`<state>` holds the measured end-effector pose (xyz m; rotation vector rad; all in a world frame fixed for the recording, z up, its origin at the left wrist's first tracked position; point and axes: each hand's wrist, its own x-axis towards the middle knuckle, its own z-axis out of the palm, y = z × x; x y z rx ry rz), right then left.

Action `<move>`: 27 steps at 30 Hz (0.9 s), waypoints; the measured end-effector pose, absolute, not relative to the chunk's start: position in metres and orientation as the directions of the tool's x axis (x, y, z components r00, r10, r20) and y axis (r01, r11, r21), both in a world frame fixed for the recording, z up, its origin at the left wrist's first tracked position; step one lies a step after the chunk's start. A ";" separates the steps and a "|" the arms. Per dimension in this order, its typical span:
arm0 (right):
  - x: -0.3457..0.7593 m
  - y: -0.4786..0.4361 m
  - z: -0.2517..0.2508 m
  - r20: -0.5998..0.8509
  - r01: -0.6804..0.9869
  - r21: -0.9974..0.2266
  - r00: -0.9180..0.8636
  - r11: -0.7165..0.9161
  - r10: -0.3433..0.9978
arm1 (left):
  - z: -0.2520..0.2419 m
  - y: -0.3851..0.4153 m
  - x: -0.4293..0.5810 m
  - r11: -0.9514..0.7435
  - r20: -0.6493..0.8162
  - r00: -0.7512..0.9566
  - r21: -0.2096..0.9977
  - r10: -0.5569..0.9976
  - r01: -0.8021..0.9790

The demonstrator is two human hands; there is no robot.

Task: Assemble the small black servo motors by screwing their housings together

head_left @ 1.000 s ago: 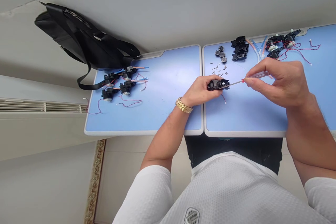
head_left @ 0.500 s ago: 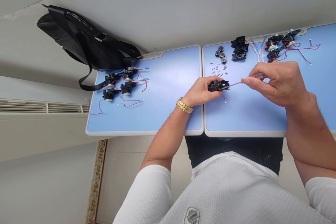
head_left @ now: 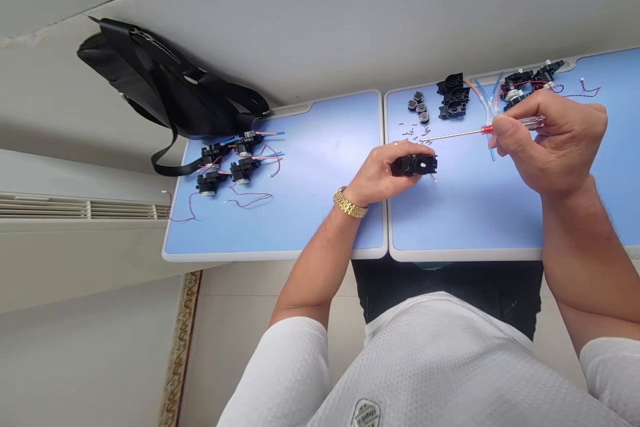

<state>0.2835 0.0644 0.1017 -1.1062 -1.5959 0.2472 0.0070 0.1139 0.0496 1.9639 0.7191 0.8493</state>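
My left hand [head_left: 381, 175] is shut around a small black plastic housing [head_left: 419, 165], with a thin red wire trailing from it. My right hand [head_left: 555, 141] grips a precision screwdriver [head_left: 453, 135] with a red and clear handle. Its thin steel shaft points left, and the tip ends just above my left fingers, near a scatter of tiny screws [head_left: 414, 130]. Several round metal parts [head_left: 420, 107] and several black housings [head_left: 453, 95] lie beyond the screws. Part of the housing in my left hand is hidden by my fingers.
Two blue tables [head_left: 300, 227] stand side by side. Wired black assemblies lie at the far right [head_left: 517, 85] and left [head_left: 225, 163], with clear and blue tubes [head_left: 485, 101] nearby. A black bag [head_left: 170, 90] sits beyond the left table's corner, above a wall radiator [head_left: 75, 211].
My right hand has moved to the right, drawing the screwdriver away from the housing. The tip no longer touches it. My left hand still holds the housing.
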 end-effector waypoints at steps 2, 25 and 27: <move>0.283 0.064 0.103 0.640 0.526 -0.676 0.071 0.517 0.765 | 0.052 0.113 0.006 -0.409 0.241 0.578 0.895 0.780 0.178; 0.286 0.078 0.072 0.363 0.751 -0.540 -0.200 0.380 0.910 | 0.055 0.136 -0.019 -0.112 0.145 0.262 0.984 0.954 -0.136; 0.285 0.080 0.068 0.363 0.757 -0.527 -0.210 0.386 0.908 | 0.055 0.135 -0.018 -0.129 0.157 0.262 0.984 0.952 -0.120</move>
